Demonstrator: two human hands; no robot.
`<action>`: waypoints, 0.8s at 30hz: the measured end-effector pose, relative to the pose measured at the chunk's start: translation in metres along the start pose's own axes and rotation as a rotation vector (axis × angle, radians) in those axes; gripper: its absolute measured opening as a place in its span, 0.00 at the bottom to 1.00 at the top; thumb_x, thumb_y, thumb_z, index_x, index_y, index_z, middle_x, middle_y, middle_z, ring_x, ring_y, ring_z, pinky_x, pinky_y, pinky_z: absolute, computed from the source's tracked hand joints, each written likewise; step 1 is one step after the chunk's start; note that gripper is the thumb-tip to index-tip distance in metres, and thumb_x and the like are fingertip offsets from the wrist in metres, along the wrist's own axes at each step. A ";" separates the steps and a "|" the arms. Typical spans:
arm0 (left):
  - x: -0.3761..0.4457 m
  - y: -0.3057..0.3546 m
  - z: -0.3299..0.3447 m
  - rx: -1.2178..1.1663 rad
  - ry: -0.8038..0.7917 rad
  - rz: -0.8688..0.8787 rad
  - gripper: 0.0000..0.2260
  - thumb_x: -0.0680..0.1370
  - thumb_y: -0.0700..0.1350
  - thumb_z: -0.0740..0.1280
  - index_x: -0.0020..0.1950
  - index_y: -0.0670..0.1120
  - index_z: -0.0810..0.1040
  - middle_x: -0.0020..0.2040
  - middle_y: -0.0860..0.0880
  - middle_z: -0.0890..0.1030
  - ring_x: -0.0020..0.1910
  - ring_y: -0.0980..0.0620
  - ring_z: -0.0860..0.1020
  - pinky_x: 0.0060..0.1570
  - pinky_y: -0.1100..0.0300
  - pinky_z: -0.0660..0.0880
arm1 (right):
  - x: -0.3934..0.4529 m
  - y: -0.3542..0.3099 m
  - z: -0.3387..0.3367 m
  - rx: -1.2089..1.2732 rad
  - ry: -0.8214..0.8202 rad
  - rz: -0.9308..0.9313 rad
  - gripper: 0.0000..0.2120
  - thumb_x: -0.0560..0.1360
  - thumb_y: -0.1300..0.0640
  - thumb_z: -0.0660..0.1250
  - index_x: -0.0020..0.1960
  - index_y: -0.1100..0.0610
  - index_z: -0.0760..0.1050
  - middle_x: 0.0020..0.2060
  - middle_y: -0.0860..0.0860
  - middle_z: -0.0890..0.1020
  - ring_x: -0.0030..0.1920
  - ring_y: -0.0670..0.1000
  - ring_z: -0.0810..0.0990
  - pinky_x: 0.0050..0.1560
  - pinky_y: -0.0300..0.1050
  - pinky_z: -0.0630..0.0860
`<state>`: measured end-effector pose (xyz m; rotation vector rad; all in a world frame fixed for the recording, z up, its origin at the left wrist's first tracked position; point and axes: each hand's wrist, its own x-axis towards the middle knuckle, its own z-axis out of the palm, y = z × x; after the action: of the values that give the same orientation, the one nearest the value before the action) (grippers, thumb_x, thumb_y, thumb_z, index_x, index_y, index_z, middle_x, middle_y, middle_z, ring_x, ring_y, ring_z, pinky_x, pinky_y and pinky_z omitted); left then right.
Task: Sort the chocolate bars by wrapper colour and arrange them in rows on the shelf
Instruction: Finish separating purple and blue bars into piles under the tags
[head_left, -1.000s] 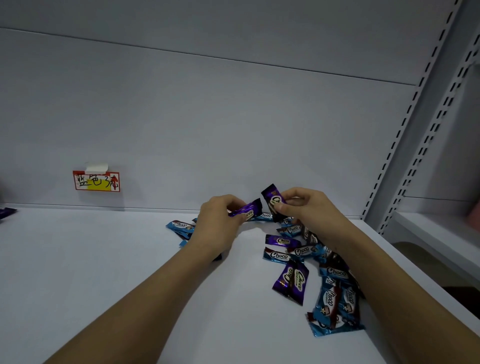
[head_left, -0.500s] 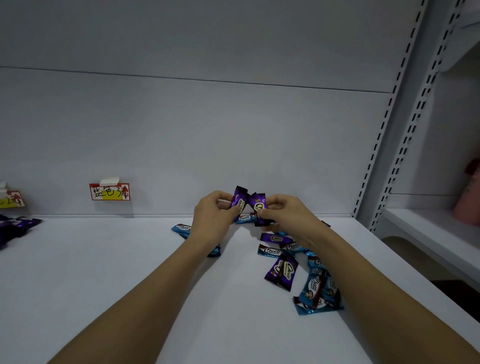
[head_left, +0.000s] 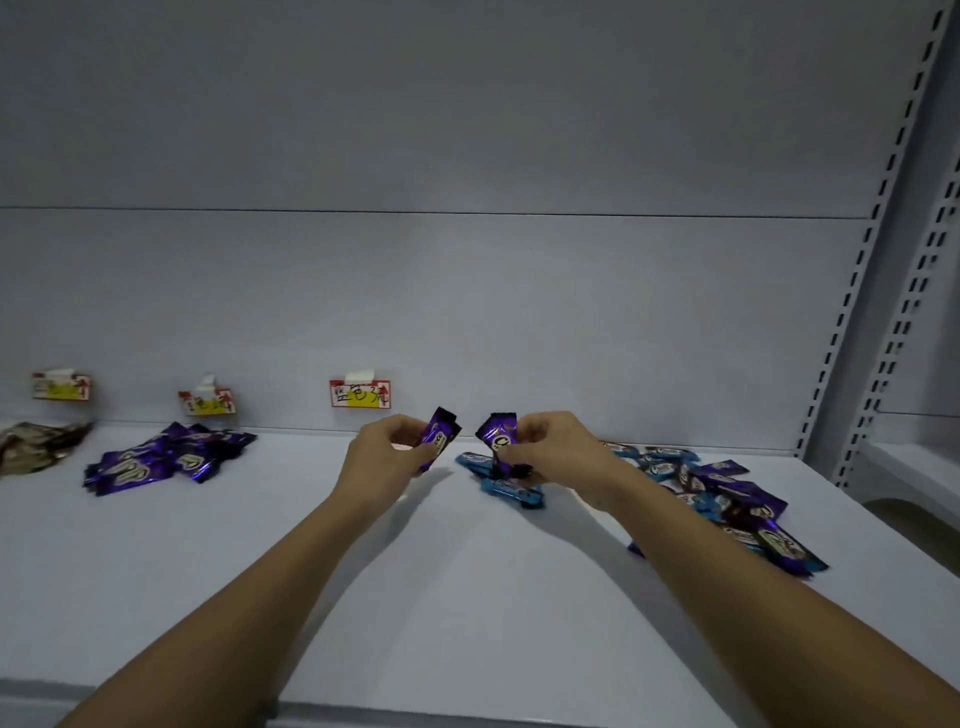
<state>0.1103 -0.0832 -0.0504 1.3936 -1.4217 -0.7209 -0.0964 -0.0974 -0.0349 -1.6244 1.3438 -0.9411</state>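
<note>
I see my left hand (head_left: 387, 457) raised just above the shelf (head_left: 260, 597), fingers curled around 1 purple bar (head_left: 440, 436), which stands tilted with its top end leaning right. My right hand (head_left: 550, 449) is level with it and a little apart, pinching a second purple bar (head_left: 500, 439) that points upward, wrapper face toward me; a dark end of wrapper shows below the fingers, and I cannot tell whether that is a further bar. Both hands have a tight grip on what they hold.

Under the right hand, 2 blue bars (head_left: 511, 491) lie flat on the shelf. To the right, behind my forearm, a mixed heap (head_left: 727, 499) of blue and purple bars spreads toward the front edge. Far left, a purple pile (head_left: 161, 460) lies near the back wall, and beyond it, at the frame edge, a gold-brown pile (head_left: 36, 444).

3 small red-and-yellow labels are stuck to the back wall: 1 (head_left: 359, 393) just behind my left hand, 1 (head_left: 207, 401) above the purple pile, 1 (head_left: 61, 386) above the gold-brown pile.
</note>
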 end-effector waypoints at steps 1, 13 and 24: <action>-0.001 -0.007 -0.016 0.025 0.020 -0.010 0.05 0.75 0.42 0.72 0.50 0.47 0.82 0.46 0.50 0.83 0.43 0.45 0.83 0.49 0.48 0.80 | 0.001 -0.006 0.014 -0.035 -0.031 -0.015 0.05 0.74 0.61 0.72 0.41 0.57 0.78 0.35 0.53 0.81 0.35 0.50 0.80 0.46 0.49 0.82; -0.012 -0.094 -0.206 0.287 0.323 -0.063 0.08 0.72 0.43 0.75 0.48 0.49 0.80 0.44 0.51 0.81 0.40 0.57 0.77 0.40 0.63 0.69 | 0.040 -0.072 0.221 -0.229 -0.282 -0.141 0.10 0.74 0.50 0.72 0.49 0.56 0.76 0.46 0.55 0.82 0.36 0.53 0.81 0.28 0.41 0.74; 0.030 -0.151 -0.287 0.473 0.293 -0.038 0.10 0.70 0.41 0.77 0.47 0.48 0.79 0.45 0.48 0.80 0.41 0.53 0.77 0.36 0.65 0.69 | 0.119 -0.116 0.342 -0.474 -0.101 -0.349 0.11 0.75 0.54 0.69 0.51 0.59 0.73 0.46 0.54 0.78 0.49 0.57 0.77 0.43 0.46 0.70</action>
<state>0.4344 -0.0755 -0.0818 1.8075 -1.3819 -0.1882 0.2777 -0.1606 -0.0573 -2.2924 1.3012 -0.7542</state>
